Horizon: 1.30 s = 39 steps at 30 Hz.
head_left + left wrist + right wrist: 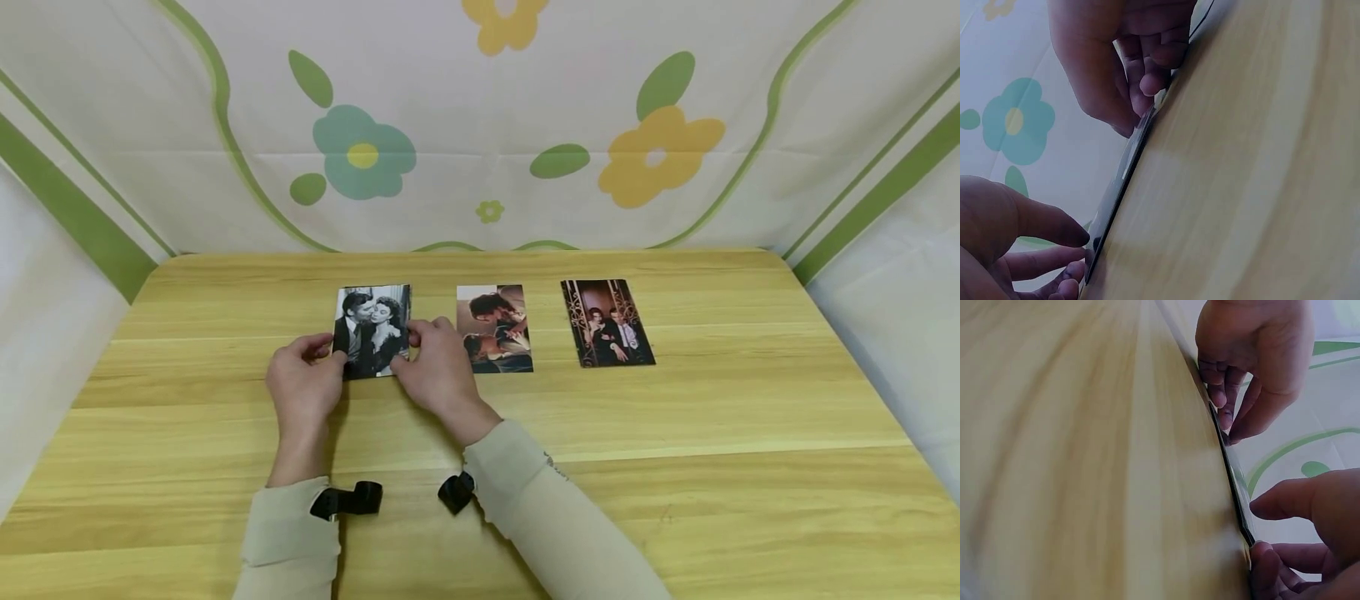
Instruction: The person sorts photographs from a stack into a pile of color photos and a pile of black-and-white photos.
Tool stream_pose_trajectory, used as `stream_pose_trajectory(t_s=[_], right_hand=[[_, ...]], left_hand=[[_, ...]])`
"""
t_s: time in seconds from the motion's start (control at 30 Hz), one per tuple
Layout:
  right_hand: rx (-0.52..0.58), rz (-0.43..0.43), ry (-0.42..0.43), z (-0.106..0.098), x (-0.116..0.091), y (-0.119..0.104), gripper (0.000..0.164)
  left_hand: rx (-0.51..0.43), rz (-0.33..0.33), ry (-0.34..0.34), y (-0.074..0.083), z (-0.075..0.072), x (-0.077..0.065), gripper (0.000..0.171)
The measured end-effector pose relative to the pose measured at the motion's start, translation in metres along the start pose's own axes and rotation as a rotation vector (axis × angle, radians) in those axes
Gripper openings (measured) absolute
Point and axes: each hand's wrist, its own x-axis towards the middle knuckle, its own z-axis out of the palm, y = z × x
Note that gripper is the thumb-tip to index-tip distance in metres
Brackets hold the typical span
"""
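Note:
A small stack of photo cards [372, 329], topped by a black-and-white picture of a couple, lies on the left part of the table. My left hand [305, 377] holds its left edge, thumb on the top face and fingers curled at the side. On the opposite edge, my right hand [440, 367] pinches the stack near its lower right corner. From the left wrist view, the cards [1116, 187] appear as a thin dark edge low over the wood. Both hands also show beside the cards [1235, 478] in the right wrist view.
Just right of my right hand lies a warm-toned photo card [495, 329]. Farther right is a slightly fanned stack of dark photo cards [609, 325]. The wooden table [712, 483] meets a flower-patterned cloth [450, 108] at the back. Black wrist cameras sit at both cuffs.

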Motion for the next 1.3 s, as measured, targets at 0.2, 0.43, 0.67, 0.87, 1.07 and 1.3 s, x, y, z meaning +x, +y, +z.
stream_pose_trajectory(t_s=[0.2, 0.43, 0.67, 0.87, 1.07, 1.3], right_hand=[[0.030, -0.006, 0.001, -0.003, -0.001, 0.001, 0.051], [0.199, -0.055, 0.019, -0.012, -0.006, 0.011, 0.051], [0.247, -0.071, 0.116, -0.048, -0.013, 0.036, 0.049], [0.182, 0.084, 0.203, -0.088, -0.019, 0.069, 0.052], [0.180, 0.211, 0.176, -0.104, -0.025, 0.089, 0.058], [0.153, 0.223, 0.151, -0.106, -0.023, 0.093, 0.067]], left_hand=[[-0.015, -0.024, -0.003, 0.002, 0.000, -0.002, 0.040], [-0.054, -0.035, 0.032, 0.010, 0.000, -0.005, 0.039], [-0.081, 0.075, -0.018, 0.031, 0.014, -0.028, 0.030], [-0.016, 0.177, -0.210, 0.044, 0.040, -0.053, 0.032], [0.056, 0.158, -0.329, 0.049, 0.058, -0.062, 0.037], [0.118, 0.166, -0.435, 0.059, 0.071, -0.061, 0.056]])
